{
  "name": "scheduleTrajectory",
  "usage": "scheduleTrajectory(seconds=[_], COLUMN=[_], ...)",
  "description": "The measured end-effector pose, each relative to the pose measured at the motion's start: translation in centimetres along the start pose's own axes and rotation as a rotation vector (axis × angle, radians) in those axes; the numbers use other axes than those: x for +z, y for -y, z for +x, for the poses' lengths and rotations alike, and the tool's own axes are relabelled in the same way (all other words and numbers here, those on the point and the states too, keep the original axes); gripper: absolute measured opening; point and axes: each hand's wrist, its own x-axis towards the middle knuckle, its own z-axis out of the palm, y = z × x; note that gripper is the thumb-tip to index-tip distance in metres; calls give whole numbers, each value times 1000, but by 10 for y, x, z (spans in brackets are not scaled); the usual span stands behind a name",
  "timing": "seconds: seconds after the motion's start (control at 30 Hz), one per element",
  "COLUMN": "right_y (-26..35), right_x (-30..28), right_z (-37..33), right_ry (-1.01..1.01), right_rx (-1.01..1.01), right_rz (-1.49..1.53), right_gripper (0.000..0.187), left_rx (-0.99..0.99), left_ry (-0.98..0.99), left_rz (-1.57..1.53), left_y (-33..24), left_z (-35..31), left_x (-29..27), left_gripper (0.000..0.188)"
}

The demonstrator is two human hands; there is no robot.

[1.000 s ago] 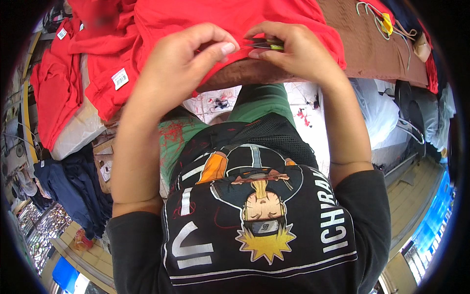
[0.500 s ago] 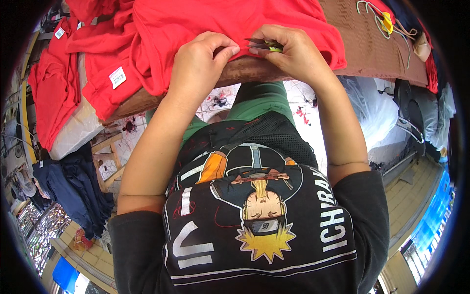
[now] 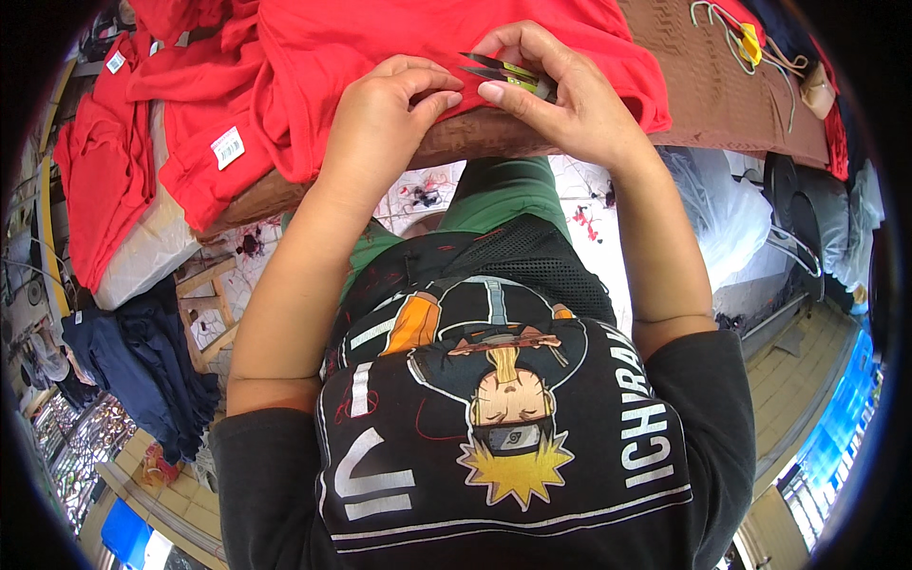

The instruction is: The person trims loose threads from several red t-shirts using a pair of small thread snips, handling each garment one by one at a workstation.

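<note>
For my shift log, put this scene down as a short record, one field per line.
Left hand: at the red cloth's near edge, thumb and finger close together; whether it grips is unclear
Right hand: holding snips
Snips: blades apart, tips toward the left hand
Surface: brown cover under the red cloth
Lower left: dark blue clothing
Right: clear plastic bag
Floor: thread scraps

1. Top centre: narrow gap between left hand (image 3: pixel 385 109) and right hand (image 3: pixel 579 95); snips (image 3: pixel 516 76) jut into it.
2. Upper right: passable lane over brown cloth (image 3: pixel 703 104), between red fabric (image 3: pixel 361 38) and cords (image 3: pixel 750 44).
3. Upper left: bunched red garments (image 3: pixel 204 95) obstruct low passage.
</note>
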Motion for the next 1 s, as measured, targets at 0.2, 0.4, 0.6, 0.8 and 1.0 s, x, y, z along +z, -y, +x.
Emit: scheduleTrajectory(seconds=[0.2,0.4,0.6,0.8,1.0], right_y=[-15,-22,-19,-12,-17], right_x=[-1,1,-1,-4,-1], right_z=[1,1,2,1,4], right_ry=[94,93,115,141,135], right_rx=[47,39,55,77,-14], right_rz=[39,65,52,-49,-161], right_gripper=[25,18,16,16,17], left_rx=[-6,-85,-110,-128,-86], left_ry=[-7,49,59,87,105], left_rz=[94,153,15,53,-46], left_y=[-2,-9,-4,-8,-9], left_z=[0,4,4,4,2], left_x=[3,-2,0,-1,-11], left_gripper=[15,17,17,17,18])
